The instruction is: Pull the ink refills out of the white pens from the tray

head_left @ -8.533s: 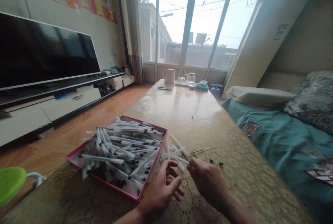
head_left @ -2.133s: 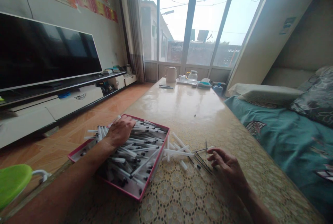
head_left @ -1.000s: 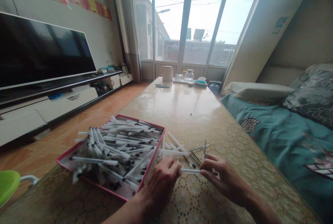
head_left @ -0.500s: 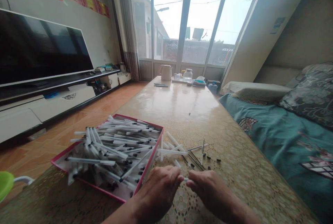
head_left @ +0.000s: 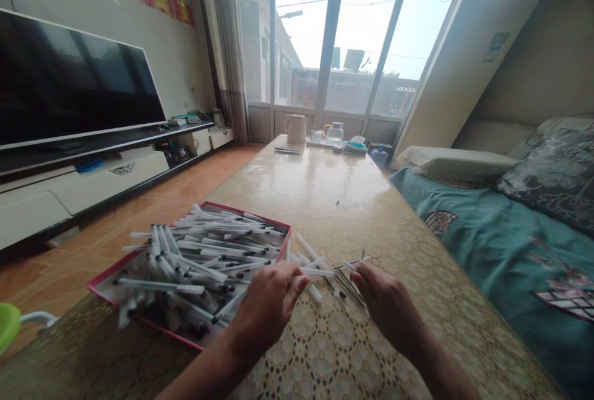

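Long gold-patterned table (head_left: 320, 186): it runs away from me, glossy towards its far edge.
Couch under a teal cloth (head_left: 468, 220): beside the table's right edge.
Wide black television (head_left: 77, 78): well off beyond the table's left edge.
Shallow pink-rimmed cardboard box (head_left: 104, 283): by the table's left edge, at the near end, heaped with slim white pens with black ends (head_left: 185, 288), a few poking out over its left side.
Cream jug (head_left: 296, 129): near the table's far left corner.
Left hand (head_left: 271, 298): over the box's right rim, fingers curled and drawn in against the thumb; from here I can't tell whether they hold anything.
Right hand (head_left: 390, 304): above the table to the right of the box, fingertips pressed together on a narrow translucent white tube (head_left: 348, 265), its end sticking out towards the left hand.
Loose white plastic tubes (head_left: 309, 244): strewn and crossing on the table between the box's right rim and the right hand.
Thin dark refills (head_left: 351, 289): in a slanting bunch just beside the right hand.
Stubby black plug (head_left: 342, 294): on the table, among the refills.
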A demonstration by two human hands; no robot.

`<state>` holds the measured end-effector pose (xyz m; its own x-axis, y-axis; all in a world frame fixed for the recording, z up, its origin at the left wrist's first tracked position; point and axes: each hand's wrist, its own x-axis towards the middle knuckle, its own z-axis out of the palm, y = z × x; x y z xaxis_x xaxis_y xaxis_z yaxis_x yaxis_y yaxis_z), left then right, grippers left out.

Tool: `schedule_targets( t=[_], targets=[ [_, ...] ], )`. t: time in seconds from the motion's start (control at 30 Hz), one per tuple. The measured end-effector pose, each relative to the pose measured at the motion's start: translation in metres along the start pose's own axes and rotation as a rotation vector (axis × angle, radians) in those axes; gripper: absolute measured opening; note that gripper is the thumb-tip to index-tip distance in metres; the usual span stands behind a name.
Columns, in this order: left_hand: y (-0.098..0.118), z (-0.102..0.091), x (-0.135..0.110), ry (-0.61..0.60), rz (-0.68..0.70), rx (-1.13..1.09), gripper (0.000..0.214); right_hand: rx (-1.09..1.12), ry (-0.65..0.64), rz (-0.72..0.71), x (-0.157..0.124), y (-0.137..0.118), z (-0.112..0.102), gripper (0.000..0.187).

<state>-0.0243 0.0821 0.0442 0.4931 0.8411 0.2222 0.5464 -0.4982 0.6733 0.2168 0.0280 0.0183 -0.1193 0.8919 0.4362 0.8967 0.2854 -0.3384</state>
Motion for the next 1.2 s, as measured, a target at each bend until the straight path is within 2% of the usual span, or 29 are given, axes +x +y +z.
schedule_targets(
  t=[0.07,0.2,0.3,0.43,0.47,0.53,0.67,0.83,0.9,1.03,1.2],
  targets=[
    [0.002,0.009,0.001,0.048,0.048,0.054,0.023,0.022,-0.055,0.000,0.001,-0.012,0.008,0.028],
    [0.001,0.021,-0.002,0.139,0.061,-0.044,0.036,0.047,-0.119,0.028,-0.003,-0.026,0.014,0.024],
    [0.004,0.028,-0.012,0.122,-0.118,-0.432,0.034,0.098,-0.144,0.011,-0.005,-0.028,0.019,0.023],
    [0.008,0.051,-0.027,-0.097,-0.443,-1.092,0.032,0.115,-0.232,-0.060,-0.008,-0.036,0.027,0.024],
    [0.008,0.058,-0.029,-0.112,-0.495,-1.183,0.031,0.117,-0.257,-0.070,-0.008,-0.039,0.028,0.025],
    [0.007,0.068,-0.033,-0.068,-0.553,-1.284,0.032,0.128,-0.284,-0.085,-0.009,-0.045,0.028,0.025],
    [0.005,0.072,-0.032,0.106,-0.544,-1.356,0.030,0.252,-0.286,-0.067,-0.009,-0.047,0.021,0.020],
    [0.006,0.062,-0.027,0.272,-0.570,-1.396,0.032,0.673,-0.255,0.267,-0.010,-0.021,0.011,0.043],
    [0.005,0.060,-0.025,0.311,-0.563,-1.407,0.033,0.767,-0.291,0.337,-0.011,-0.011,0.008,0.047],
    [-0.001,0.060,-0.023,0.337,-0.542,-1.411,0.032,0.792,-0.358,0.327,-0.013,-0.004,0.005,0.044],
    [-0.005,0.062,-0.021,0.300,-0.520,-1.384,0.029,0.724,-0.352,0.274,-0.013,-0.007,0.006,0.039]
  ],
)
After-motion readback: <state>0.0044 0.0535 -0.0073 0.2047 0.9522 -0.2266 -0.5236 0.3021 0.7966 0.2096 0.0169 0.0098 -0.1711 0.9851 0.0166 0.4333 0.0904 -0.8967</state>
